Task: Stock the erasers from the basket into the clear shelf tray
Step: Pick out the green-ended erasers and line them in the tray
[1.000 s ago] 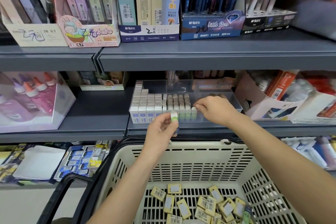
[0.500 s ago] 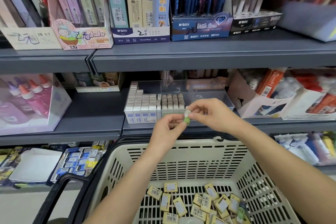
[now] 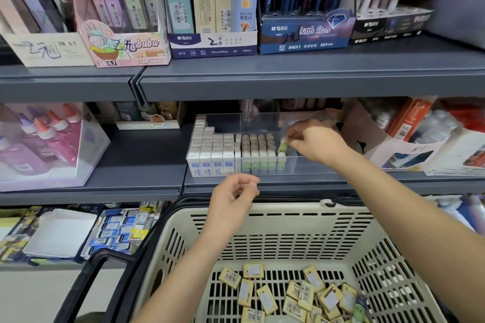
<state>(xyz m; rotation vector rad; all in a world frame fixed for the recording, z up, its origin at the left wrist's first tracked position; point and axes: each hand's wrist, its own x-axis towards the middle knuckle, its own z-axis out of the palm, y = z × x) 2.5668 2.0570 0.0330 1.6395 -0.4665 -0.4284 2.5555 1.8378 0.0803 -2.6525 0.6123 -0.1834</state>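
Change: since half a second earlier, the green eraser (image 3: 283,147) had passed from the left hand (image 3: 233,199) into the right hand (image 3: 315,143). The right hand had carried it up from above the basket (image 3: 288,211) and into the clear tray (image 3: 304,164). The left hand had dropped back empty.
Hands: they were well apart, the right at about 1 o'clock from the left.
Right hand: its fingertips pinched the green eraser from above, reaching over the tray's front wall.
Left hand: it hung just above the basket's far rim, fingers loosely curled, with nothing seen in them.
Green eraser: it was upright inside the tray, just at 3 o'clock of the last row and above one already standing at the front.
Clear tray: it sat on the middle shelf (image 3: 141,157) at 12 o'clock from the basket. White erasers (image 3: 210,148) filled its 9 o'clock side, rows of green-ended erasers (image 3: 258,148) stood beside them, and its 3 o'clock part was bare.
Basket: cream plastic with a dark handle, it sat at 6 o'clock in view. Loose yellow erasers (image 3: 299,294) with barcode labels lay scattered on its floor.
Shelf: a box of glue bottles (image 3: 44,139) stood at 9 o'clock of the tray, well apart from it. Pencil boxes (image 3: 212,8) lined the shelf above at 12 o'clock.
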